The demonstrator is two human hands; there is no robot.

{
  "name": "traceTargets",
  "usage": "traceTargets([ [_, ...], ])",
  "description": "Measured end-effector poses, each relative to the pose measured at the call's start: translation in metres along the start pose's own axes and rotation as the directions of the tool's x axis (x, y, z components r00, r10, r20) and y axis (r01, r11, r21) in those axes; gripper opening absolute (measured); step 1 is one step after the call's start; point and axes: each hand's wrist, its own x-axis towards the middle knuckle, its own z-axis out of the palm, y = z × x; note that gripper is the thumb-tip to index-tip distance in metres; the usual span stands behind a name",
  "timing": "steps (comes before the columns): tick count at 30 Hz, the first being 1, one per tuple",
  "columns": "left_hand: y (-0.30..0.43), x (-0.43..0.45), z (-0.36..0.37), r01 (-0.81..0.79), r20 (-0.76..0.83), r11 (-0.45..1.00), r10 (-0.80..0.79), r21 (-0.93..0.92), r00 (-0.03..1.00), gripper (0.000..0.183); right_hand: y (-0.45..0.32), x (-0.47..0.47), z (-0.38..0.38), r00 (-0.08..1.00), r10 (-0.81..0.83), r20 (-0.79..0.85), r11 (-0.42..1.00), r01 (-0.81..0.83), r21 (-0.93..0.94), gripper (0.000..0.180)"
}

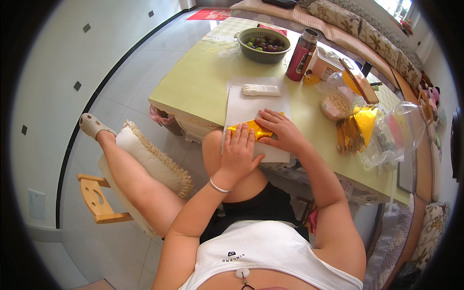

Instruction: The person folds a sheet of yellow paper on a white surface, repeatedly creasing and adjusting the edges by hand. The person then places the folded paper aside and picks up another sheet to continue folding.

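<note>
A piece of shiny gold foil paper (pixel 258 128) lies flat, partly covered, on a stack of white paper (pixel 266 154) at the table's near edge. The fingers of my left hand (pixel 239 148) press down on its left part, palm down. My right hand (pixel 281 130) rests over its right part, fingers spread and thumb near the foil's lower edge. Both hands touch the foil without visibly gripping it. A white plastic case (pixel 261 90) lies on the paper beyond the hands. To the right, a fanned stack of folded gold foil (pixel 349 136) sits beside flat gold sheets (pixel 365 121).
On the table (pixel 188 87) stand a colander of grapes (pixel 262 54), a red vacuum flask (pixel 301 56), a tub of grains (pixel 335 105), a phone (pixel 359 81) held up at an angle, and a clear plastic container (pixel 404 127). A wooden chair (pixel 94 199) with cushions is at left.
</note>
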Motion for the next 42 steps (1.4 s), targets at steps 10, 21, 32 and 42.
traceTargets([
  [10,0.0003,-0.0018,-0.0030,0.001,-0.017,1.000,-0.001,-0.026,1.000,0.076,0.0002,-0.0009,0.0000,1.000,-0.010,-0.008,1.000,0.010,0.005,0.064],
  [21,0.0007,-0.0019,-0.0047,-0.004,-0.009,1.000,0.004,-0.027,1.000,0.075,0.0048,-0.0003,0.0022,1.000,0.018,0.005,1.000,-0.019,0.021,0.075],
  [32,-0.0003,-0.0026,-0.0029,-0.016,-0.016,1.000,0.016,-0.021,1.000,0.076,0.0042,-0.0002,0.0020,1.000,0.028,0.011,0.999,-0.028,0.015,0.075],
  [42,0.0018,-0.0021,-0.0054,0.002,-0.029,0.999,-0.003,-0.034,1.000,0.073,0.0048,-0.0007,0.0028,1.000,0.012,0.016,1.000,-0.012,-0.013,0.078],
])
